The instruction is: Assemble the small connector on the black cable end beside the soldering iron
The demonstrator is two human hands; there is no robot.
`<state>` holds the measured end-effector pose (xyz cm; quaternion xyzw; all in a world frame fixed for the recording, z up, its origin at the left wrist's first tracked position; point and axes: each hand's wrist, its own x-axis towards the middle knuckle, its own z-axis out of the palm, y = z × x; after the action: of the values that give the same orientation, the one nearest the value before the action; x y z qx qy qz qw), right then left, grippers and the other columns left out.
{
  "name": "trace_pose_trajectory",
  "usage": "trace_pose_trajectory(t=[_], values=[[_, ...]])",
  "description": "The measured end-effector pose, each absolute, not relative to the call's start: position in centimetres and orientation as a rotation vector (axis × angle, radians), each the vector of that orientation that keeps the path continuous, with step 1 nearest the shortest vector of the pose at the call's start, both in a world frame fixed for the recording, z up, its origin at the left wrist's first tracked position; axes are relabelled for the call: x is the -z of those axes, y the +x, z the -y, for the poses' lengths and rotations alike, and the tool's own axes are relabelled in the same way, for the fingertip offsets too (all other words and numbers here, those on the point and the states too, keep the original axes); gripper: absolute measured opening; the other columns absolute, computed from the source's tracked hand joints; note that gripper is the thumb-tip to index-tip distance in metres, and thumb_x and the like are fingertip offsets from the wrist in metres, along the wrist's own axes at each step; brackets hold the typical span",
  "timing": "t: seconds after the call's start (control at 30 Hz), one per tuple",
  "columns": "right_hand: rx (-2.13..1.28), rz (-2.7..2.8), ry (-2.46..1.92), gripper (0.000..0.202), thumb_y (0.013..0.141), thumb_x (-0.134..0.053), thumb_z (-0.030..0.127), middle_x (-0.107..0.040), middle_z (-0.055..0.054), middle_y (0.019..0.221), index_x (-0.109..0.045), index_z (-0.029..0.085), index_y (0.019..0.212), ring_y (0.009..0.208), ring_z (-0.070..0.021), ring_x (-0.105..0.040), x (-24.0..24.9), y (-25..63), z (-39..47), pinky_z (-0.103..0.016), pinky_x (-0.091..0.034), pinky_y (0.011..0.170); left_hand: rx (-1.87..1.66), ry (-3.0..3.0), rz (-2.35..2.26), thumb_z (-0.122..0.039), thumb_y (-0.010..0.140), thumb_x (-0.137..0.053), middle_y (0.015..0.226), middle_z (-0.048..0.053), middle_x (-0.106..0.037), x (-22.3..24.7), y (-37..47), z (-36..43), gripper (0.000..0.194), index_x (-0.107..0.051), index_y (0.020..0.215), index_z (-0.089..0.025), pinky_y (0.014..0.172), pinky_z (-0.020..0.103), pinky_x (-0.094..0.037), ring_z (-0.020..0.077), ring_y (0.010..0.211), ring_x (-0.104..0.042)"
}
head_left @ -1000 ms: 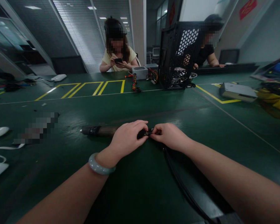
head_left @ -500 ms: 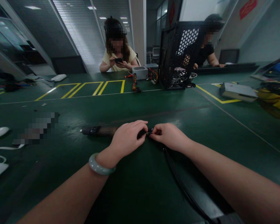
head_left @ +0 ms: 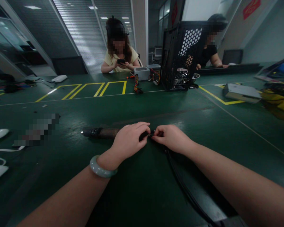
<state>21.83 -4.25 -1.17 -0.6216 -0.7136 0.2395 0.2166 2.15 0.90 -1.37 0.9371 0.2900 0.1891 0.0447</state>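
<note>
The dark cylindrical tool with a brown barrel (head_left: 106,133) lies on the glossy green tabletop (head_left: 68,160); it appears rigid, moderately heavy and liable to roll. Steady it by the barrel; the left hand (head_left: 131,137) curls its fingers over the rear. The right hand (head_left: 172,137) pinches the end of a slim black cable (head_left: 183,187), likely flexible. Beyond: yellow tape outlines (head_left: 124,88), a perforated black computer case (head_left: 170,56), a blind-covered glass partition (head_left: 75,34).

Well beyond the grip I see slatted blinds (head_left: 75,34), a pale pillar (head_left: 140,34) and, off to the left, a dark chair back (head_left: 69,66); a green tabletop (head_left: 104,110) spreads beneath.
</note>
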Motion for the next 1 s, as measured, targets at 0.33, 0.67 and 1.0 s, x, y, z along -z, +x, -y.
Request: trace_pose_trajectory(t=[0.33,0.67,1.0], values=[[-0.651,1.993,-1.718,0.013,0.082,-0.062,0.034,-0.07,0.001,0.076,-0.068,0.022,0.08,0.065,-0.0127,-0.062,1.46,22.02,4.14,-0.023,-0.039,0.056,-0.555,2.856,-0.914,-0.027,0.084,-0.061,0.126,0.001,-0.059,1.35,2.07,-0.98,0.011,-0.059,0.094,-0.024,0.085,0.04,-0.049,0.0231,0.107,-0.059],[-0.672,1.981,-1.741,0.013,0.082,-0.063,0.033,-0.071,0.001,0.076,-0.069,0.021,0.081,0.065,-0.013,-0.062,1.37,21.94,4.14,-0.023,-0.039,0.056,-0.595,2.853,-0.902,-0.024,0.083,-0.06,0.126,0.002,-0.059,1.56,2.1,-0.85,0.013,-0.059,0.095,-0.023,0.085,0.039,-0.049,0.0231,0.108,-0.059],[-0.663,1.984,-1.762,0.015,0.083,-0.061,0.035,-0.07,0.0,0.076,-0.069,0.021,0.081,0.064,-0.0134,-0.062,1.04,21.74,4.28,-0.024,-0.038,0.055,-0.588,2.851,-0.874,-0.021,0.083,-0.059,0.125,0.002,-0.06,1.34,2.13,-0.84,0.011,-0.058,0.094,-0.023,0.084,0.039,-0.049,0.0224,0.106,-0.06]])
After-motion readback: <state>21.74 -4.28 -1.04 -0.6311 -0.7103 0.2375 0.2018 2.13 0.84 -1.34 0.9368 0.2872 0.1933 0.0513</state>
